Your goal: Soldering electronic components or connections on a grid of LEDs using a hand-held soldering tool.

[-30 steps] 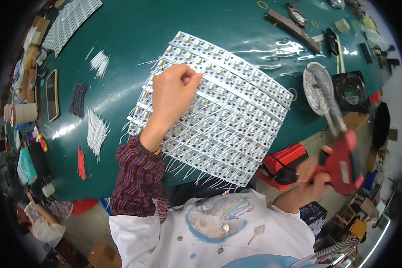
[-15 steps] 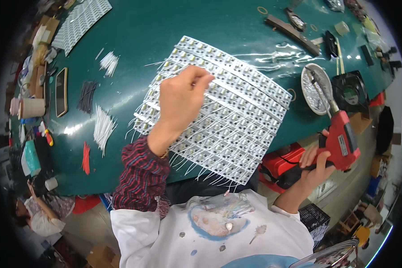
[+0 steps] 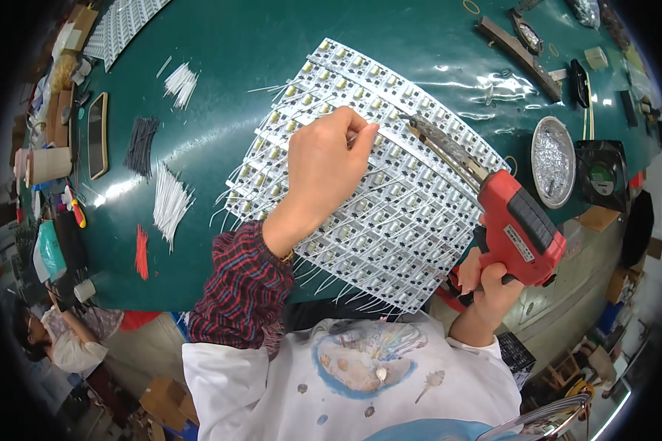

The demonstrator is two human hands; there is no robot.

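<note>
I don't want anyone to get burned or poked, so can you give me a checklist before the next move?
1. Right hand holding the red tool: ok.
2. Tool's tip over the white board: ok.
3. Left hand not touching the tip: ok, a gap shows.
4. Wire pinched in the left hand: cannot tell.
5. Tip cool: cannot tell.
6. Board lying on the green table: ok.

It is bright and mostly clear, with white shine on the green table [image 3: 243,44] at left and upper right, and dark, bendy edges on both sides.
</note>
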